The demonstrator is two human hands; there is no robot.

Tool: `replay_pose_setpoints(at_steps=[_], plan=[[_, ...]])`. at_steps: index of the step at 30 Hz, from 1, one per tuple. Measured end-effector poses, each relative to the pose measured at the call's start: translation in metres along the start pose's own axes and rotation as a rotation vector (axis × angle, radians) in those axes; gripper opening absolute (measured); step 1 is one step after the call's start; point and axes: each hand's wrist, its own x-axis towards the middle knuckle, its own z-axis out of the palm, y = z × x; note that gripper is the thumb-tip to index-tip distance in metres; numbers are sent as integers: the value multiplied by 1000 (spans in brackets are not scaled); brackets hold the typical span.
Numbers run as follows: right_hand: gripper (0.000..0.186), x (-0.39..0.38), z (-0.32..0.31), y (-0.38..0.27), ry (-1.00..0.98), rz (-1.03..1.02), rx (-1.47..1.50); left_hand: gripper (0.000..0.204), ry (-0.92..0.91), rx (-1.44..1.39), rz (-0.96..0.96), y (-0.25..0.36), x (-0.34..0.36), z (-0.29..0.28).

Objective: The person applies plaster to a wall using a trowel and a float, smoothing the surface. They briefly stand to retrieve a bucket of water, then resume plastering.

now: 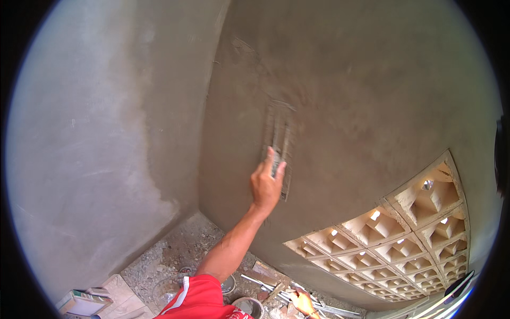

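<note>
My left hand [267,183] is wrapped round the handle of a plastering trowel [280,125]. The long, narrow trowel stands nearly upright with its blade against the wet grey plaster wall [340,133]. Raised smears of plaster show near its top end. Low in the picture is my right hand [303,302], small and partly cut off by the lower edge; its fingers are too unclear to read. It is nearest to the scraps on the floor.
Ventilation blocks [390,252] are set into the wall at lower right. A drier grey wall [79,149] meets it at the left corner. Below are rubble [164,250], a bucket [249,305], long strips [337,310], tiles [125,297] and a framed panel [82,305].
</note>
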Motion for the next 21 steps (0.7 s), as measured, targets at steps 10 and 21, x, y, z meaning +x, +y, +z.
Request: replay_pose_setpoints(at_steps=[10,21], plan=[[42,3,1,33,-9,-92,59,46,-148,-99,-139,25,23,-6],[48,6,-1,74,-70,141,203,54,-271,38,-211,33,70,-1]])
